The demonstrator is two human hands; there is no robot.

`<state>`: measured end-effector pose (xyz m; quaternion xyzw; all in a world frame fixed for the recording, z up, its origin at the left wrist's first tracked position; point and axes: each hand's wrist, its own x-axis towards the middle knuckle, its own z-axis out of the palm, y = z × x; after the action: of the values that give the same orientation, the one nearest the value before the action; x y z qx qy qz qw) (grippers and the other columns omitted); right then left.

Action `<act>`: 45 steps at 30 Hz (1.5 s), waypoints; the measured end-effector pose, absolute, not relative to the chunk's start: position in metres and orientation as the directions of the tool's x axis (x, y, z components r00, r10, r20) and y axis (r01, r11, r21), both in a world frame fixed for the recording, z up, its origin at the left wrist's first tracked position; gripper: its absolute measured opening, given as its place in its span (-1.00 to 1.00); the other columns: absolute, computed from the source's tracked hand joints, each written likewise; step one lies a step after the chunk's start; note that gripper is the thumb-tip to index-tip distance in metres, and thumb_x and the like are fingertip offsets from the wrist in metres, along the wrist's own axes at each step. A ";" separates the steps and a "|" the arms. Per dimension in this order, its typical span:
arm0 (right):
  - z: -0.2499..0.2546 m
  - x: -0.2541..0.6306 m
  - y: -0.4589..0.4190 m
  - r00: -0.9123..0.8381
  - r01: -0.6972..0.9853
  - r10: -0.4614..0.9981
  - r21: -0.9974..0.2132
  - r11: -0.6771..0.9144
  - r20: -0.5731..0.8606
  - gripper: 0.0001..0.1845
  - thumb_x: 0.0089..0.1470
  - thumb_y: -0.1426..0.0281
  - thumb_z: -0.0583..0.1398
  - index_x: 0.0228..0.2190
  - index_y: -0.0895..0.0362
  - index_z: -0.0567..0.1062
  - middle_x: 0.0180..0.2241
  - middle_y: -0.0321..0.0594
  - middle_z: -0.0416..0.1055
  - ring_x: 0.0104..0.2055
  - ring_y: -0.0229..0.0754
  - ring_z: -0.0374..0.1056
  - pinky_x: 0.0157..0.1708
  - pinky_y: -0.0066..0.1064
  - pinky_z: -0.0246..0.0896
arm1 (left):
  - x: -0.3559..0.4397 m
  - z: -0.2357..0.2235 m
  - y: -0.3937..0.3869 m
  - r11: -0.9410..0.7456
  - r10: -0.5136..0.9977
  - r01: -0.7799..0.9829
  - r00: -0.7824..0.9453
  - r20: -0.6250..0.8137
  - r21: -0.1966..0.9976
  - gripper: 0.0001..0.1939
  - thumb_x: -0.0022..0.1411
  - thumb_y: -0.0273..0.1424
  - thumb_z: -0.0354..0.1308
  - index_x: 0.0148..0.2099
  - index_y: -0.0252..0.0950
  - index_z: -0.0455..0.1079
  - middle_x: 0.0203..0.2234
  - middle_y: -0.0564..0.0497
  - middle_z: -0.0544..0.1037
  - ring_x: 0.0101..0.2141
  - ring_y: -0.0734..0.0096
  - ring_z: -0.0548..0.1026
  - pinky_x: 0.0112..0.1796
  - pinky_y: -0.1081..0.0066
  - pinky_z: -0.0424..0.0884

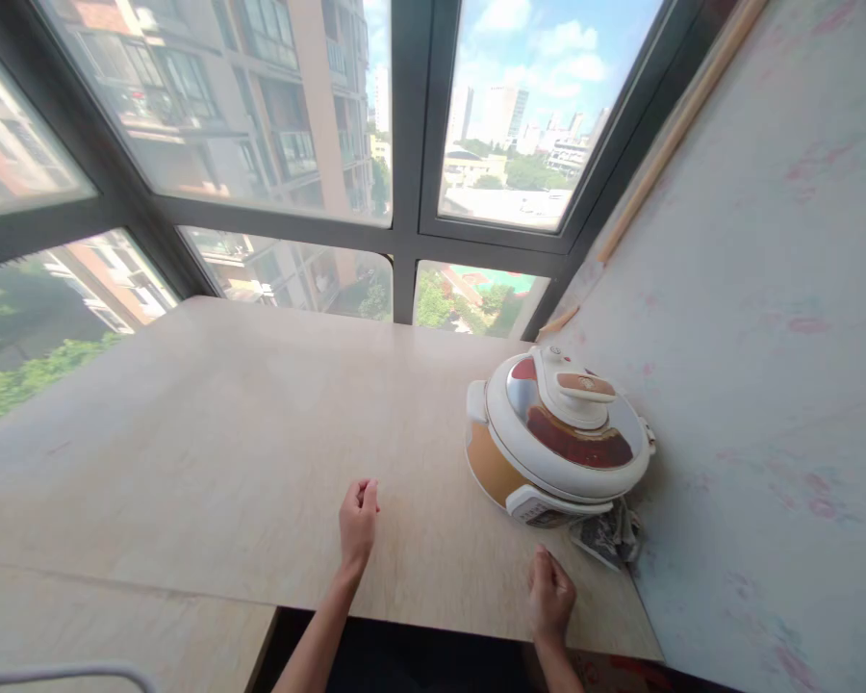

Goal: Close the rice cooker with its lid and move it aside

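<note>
My left hand (358, 523) is curled into a fist over the pale countertop (260, 462), its thumb uppermost, and nothing shows in it. Over the counter's front part, my right hand (551, 595) is also closed, with no object visible in the fingers. An electric pressure cooker (497, 452), white and gold with a brown and silver lid, stands beyond my right hand, apart from it. The cooker's lid is on, and its control panel faces the front. Tucked against the cooker's lower right side is a crumpled grey patterned cloth (610, 534).
A wall with faint floral paper (779, 385) closes off the right side. Dark-framed windows (404, 173) rise behind the counter, with buildings and trees outside. At the lower left lies a curved pale tube or cable (64, 672).
</note>
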<state>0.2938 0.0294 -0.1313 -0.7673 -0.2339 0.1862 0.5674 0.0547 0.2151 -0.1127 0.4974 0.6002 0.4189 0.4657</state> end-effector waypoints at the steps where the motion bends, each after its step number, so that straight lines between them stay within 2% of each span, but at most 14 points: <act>1: -0.137 0.281 0.035 0.789 0.228 0.614 -0.942 -0.246 0.031 -0.35 0.08 -0.16 0.10 -0.71 -0.01 0.01 -0.73 -0.40 -0.10 -0.68 -0.26 -0.10 -0.68 -0.34 -0.11 | 0.045 -0.116 0.211 0.129 0.990 0.227 -0.080 -0.113 0.965 -0.49 0.20 0.12 0.05 -0.29 -0.26 0.36 -0.63 0.11 0.35 -0.57 0.35 0.37 -0.52 0.39 0.27; 5: -0.152 0.240 0.076 0.423 0.568 0.881 -0.820 -0.075 0.213 -0.40 0.15 0.03 0.10 -0.74 0.06 0.04 -0.73 -0.40 -0.07 -0.67 -0.32 -0.07 -0.61 -0.41 -0.18 | 0.023 -0.126 0.202 0.017 0.999 0.270 0.040 -0.029 0.963 -0.53 0.26 0.08 0.03 -0.30 -0.25 0.39 -0.63 0.09 0.38 -0.56 0.32 0.42 -0.49 0.37 0.34; 7: -0.155 0.223 0.104 0.298 0.676 0.911 -0.737 0.009 0.284 -0.43 0.18 0.13 0.07 -0.75 0.08 0.09 -0.74 -0.39 -0.05 -0.68 -0.33 -0.07 -0.59 -0.41 -0.22 | 0.022 -0.129 0.202 -0.029 0.995 0.276 0.097 0.002 0.961 -0.55 0.28 0.04 0.02 -0.32 -0.23 0.40 -0.62 0.07 0.40 -0.57 0.32 0.43 -0.49 0.38 0.35; 10: -0.153 0.203 0.146 0.273 0.741 0.900 -0.671 0.029 0.340 -0.48 0.19 0.19 0.03 -0.75 0.08 0.17 -0.75 -0.38 0.01 -0.68 -0.31 -0.06 -0.58 -0.41 -0.24 | 0.025 -0.130 0.203 -0.052 0.995 0.308 0.097 0.023 0.950 -0.58 0.32 0.00 -0.01 -0.34 -0.22 0.40 -0.62 0.05 0.43 -0.57 0.32 0.44 -0.49 0.38 0.35; 17: -0.147 0.185 0.201 0.334 0.694 0.889 -0.720 -0.008 0.312 -0.52 0.20 0.18 0.01 -0.71 0.06 0.22 -0.72 -0.37 0.07 -0.65 -0.27 -0.01 -0.56 -0.40 -0.24 | 0.030 -0.137 0.206 -0.046 0.998 0.411 0.054 0.026 0.910 -0.59 0.34 -0.03 -0.05 -0.31 -0.22 0.40 -0.60 0.01 0.50 -0.54 0.29 0.50 -0.45 0.37 0.36; 27: -0.149 0.192 0.189 0.259 0.670 0.924 -0.741 0.039 0.283 -0.53 0.22 0.18 -0.02 -0.68 0.06 0.12 -0.70 -0.41 0.01 -0.63 -0.31 -0.03 -0.55 -0.42 -0.21 | 0.033 -0.139 0.212 -0.140 0.989 0.619 0.130 0.075 0.773 -0.61 0.34 -0.12 -0.07 -0.27 -0.22 0.48 -0.53 -0.03 0.59 -0.49 0.28 0.54 -0.40 0.36 0.34; 37: -0.143 0.196 0.182 0.194 0.620 0.941 -0.778 0.103 0.279 -0.54 0.24 0.19 -0.01 -0.66 0.05 0.11 -0.68 -0.41 0.03 -0.61 -0.31 0.01 -0.54 -0.43 -0.14 | 0.034 -0.137 0.209 -0.127 0.991 0.674 0.125 0.058 0.728 -0.62 0.34 -0.15 -0.07 -0.23 -0.22 0.50 -0.44 -0.06 0.64 -0.44 0.23 0.58 -0.36 0.34 0.36; 45: -0.142 0.198 0.178 0.183 0.593 0.947 -0.798 0.109 0.265 -0.56 0.24 0.20 -0.01 -0.64 0.05 0.07 -0.67 -0.41 0.03 -0.60 -0.31 0.00 -0.53 -0.43 -0.13 | 0.036 -0.135 0.208 -0.129 0.991 0.699 0.118 0.065 0.704 -0.61 0.34 -0.15 -0.08 -0.25 -0.22 0.50 -0.47 -0.06 0.62 -0.43 0.24 0.57 -0.35 0.35 0.34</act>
<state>0.1982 0.1778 -0.1420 -0.6354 -0.6058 0.2044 0.4330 0.0363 0.2082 -0.1346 0.6990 0.6043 0.2756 0.2652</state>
